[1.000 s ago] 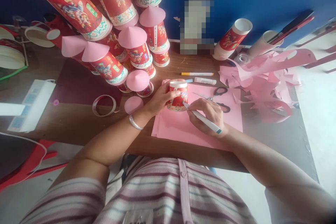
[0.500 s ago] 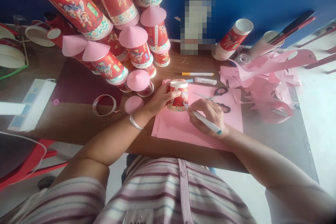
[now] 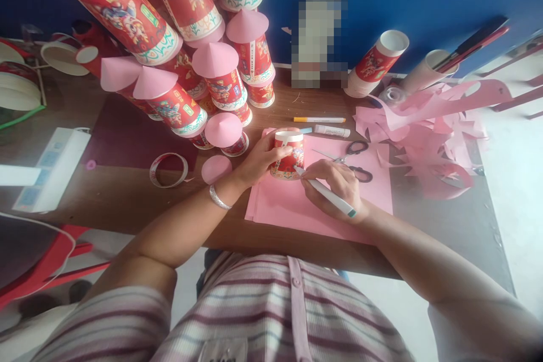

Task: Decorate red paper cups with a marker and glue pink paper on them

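Observation:
A red printed paper cup (image 3: pixel 288 165) with a white rim is gripped by my left hand (image 3: pixel 263 155), the thumb lying across its front. Drawn marks run along the cup's lower white band. My right hand (image 3: pixel 333 186) is closed round a white marker pen (image 3: pixel 333 198) with a green end; its tip is at the cup's lower right side. Under both hands lies pink paper (image 3: pixel 292 209). Black-handled scissors (image 3: pixel 358 148) rest on the paper, just beyond my right hand.
Stacked red cups with pink cone tops (image 3: pixel 215 61) stand at the back left. Nearer are a tape roll (image 3: pixel 168 186) and a pink disc (image 3: pixel 216 169). A yellow marker (image 3: pixel 319 120) and a white tube (image 3: pixel 332 131) lie behind the paper. Pink paper scraps (image 3: pixel 441 141) pile up on the right.
My right hand and the marker have shifted very slightly left along the cup's lower side. My left hand and the cup stay put.

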{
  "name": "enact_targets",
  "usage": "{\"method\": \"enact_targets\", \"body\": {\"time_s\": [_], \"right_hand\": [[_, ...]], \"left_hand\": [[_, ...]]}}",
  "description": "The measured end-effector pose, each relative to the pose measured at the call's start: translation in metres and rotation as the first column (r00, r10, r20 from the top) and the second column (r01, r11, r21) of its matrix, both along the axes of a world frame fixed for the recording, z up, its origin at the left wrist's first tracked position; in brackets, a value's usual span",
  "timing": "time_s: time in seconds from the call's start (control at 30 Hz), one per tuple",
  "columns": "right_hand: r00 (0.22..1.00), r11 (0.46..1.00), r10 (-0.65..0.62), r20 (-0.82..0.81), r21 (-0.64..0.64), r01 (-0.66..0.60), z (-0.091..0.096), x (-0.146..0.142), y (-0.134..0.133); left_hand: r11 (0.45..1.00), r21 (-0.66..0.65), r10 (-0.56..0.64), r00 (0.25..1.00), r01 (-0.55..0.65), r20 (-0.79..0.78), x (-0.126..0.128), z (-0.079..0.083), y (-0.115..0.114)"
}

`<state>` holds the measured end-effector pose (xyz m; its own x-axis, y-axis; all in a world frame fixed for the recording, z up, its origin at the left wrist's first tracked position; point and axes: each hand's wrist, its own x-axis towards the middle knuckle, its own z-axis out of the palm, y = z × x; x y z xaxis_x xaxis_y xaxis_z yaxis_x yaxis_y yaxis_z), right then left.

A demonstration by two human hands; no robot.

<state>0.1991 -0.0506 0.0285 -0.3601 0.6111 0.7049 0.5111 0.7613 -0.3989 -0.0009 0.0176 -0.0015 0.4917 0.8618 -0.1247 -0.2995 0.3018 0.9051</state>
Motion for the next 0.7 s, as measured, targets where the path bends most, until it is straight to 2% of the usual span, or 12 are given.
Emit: {"method": "enact_targets", "body": {"time_s": [0.27, 0.7], "right_hand": [[1.0, 1.0, 0.022, 0.021, -0.001, -0.022, -0.0004, 0.0003, 0.0012], [0.999, 0.999, 0.043, -0.005, -0.003, -0.043, -0.0017, 0.0041, -0.0002]], "left_hand": [[1.0, 0.022, -0.003, 1.0, 0.003, 0.0, 0.0003, -0.0045, 0.0009], [1.0, 0.015, 0.007, 1.0, -0.007, -0.011, -0.0004, -0.0032, 0.0002]]}}
